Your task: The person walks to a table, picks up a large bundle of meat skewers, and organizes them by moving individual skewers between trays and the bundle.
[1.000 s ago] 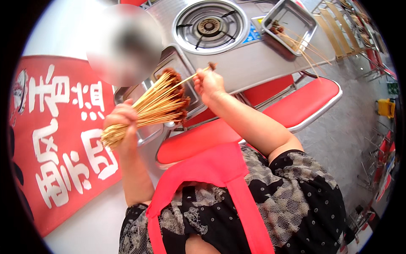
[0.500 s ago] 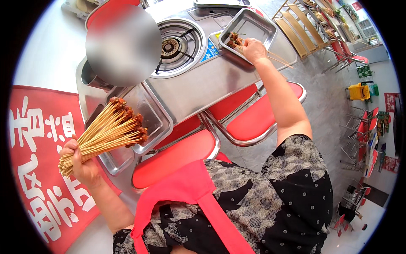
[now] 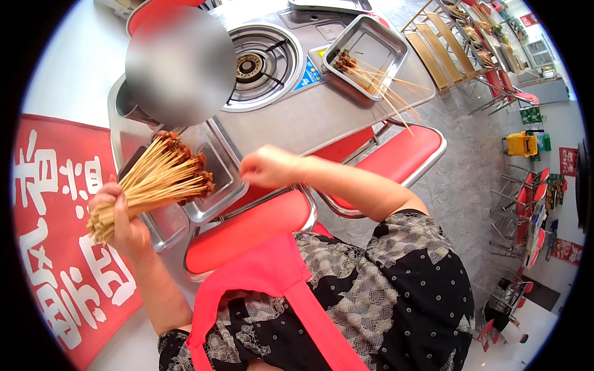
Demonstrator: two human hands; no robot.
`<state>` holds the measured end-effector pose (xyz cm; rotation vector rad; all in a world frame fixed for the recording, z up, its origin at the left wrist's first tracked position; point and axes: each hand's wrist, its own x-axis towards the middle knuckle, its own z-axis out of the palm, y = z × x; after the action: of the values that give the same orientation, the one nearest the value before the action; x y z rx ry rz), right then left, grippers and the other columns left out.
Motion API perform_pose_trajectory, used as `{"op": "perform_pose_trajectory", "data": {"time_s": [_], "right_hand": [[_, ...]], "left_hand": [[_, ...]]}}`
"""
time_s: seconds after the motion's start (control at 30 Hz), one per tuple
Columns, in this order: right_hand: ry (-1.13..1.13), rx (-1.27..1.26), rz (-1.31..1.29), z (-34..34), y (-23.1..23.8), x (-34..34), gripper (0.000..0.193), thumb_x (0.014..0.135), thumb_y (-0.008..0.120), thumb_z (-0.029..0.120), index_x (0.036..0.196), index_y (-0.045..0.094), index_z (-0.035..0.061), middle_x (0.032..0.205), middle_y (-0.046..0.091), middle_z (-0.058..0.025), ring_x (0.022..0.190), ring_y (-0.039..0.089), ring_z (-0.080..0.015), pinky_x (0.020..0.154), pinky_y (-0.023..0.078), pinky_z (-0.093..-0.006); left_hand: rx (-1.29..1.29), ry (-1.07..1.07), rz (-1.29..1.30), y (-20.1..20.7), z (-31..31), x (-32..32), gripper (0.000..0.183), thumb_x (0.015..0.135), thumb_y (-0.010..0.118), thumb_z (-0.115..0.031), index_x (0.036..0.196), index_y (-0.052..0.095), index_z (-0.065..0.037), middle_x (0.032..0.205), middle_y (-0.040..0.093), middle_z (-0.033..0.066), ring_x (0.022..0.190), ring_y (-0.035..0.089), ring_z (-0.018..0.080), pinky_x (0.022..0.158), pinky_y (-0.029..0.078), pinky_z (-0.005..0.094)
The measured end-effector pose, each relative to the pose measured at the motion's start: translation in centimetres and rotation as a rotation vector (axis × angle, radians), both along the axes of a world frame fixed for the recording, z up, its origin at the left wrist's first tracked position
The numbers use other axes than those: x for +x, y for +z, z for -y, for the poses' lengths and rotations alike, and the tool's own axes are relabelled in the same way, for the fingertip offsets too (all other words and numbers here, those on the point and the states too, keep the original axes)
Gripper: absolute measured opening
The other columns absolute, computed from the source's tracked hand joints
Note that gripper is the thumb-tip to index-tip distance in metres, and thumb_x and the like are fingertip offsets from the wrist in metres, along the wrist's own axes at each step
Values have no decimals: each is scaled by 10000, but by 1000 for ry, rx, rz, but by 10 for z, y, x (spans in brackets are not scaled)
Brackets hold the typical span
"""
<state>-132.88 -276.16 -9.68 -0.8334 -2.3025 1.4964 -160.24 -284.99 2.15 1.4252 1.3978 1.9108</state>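
Note:
My left hand (image 3: 120, 216) is closed around the bare ends of a thick bundle of skewers (image 3: 154, 179). Dark reddish-brown meat covers their far ends, which fan out above a steel tray (image 3: 219, 185) at the table's left side. My right hand (image 3: 272, 167) hangs over the table's near edge, between the bundle and the red chairs, its fingers curled in and nothing visible in them. Several more skewers (image 3: 383, 89) lie in a deep steel tray (image 3: 399, 46) at the far right, their sticks jutting over its near rim.
A round gas burner (image 3: 250, 65) is set into the steel table (image 3: 291, 127), beside a steel pot (image 3: 127, 105). Red chairs (image 3: 253, 229) stand along the near edge. A red banner (image 3: 68, 247) is on the left. A blurred round patch hides part of the table.
My right hand has let go of the skewers in the far-right tray and moved left and nearer, toward the bundle. My left hand still holds the bundle in about the same place.

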Motion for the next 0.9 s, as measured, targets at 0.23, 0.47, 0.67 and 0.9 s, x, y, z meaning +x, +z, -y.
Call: {"op": "perform_pose_trajectory", "data": {"time_s": [0.23, 0.47, 0.67, 0.9], "right_hand": [[275, 4, -32, 50, 10, -17, 202, 796, 629, 182, 921, 611, 24, 787, 647, -151, 726, 630, -324, 651, 496, -390], [126, -328, -55, 62, 4, -3, 177, 826, 599, 122, 930, 616, -21, 761, 653, -111, 715, 632, -181, 664, 501, -302], [55, -401, 0, 69, 2, -11, 213, 799, 601, 172, 878, 647, -20, 762, 663, -142, 708, 654, -222, 658, 509, -334], [26, -823, -72, 75, 10, -38, 284, 862, 555, 229, 865, 635, -44, 751, 661, -115, 691, 654, -164, 625, 520, -280]], "left_hand": [[-7, -90, 65, 8, -21, 2, 167, 730, 540, 91, 849, 516, -24, 887, 581, 105, 893, 551, 195, 960, 396, 380], [-84, -129, 70, -20, -25, -5, 135, 770, 539, 92, 836, 519, -24, 905, 614, 105, 871, 563, 158, 863, 433, 320], [-188, -97, 91, -50, -37, -9, 134, 753, 559, 89, 826, 527, -19, 888, 625, 106, 838, 572, 148, 815, 434, 278], [-60, -86, 146, -12, -10, 2, 159, 768, 511, 113, 826, 515, -35, 918, 591, 112, 927, 561, 205, 991, 391, 410]]}}
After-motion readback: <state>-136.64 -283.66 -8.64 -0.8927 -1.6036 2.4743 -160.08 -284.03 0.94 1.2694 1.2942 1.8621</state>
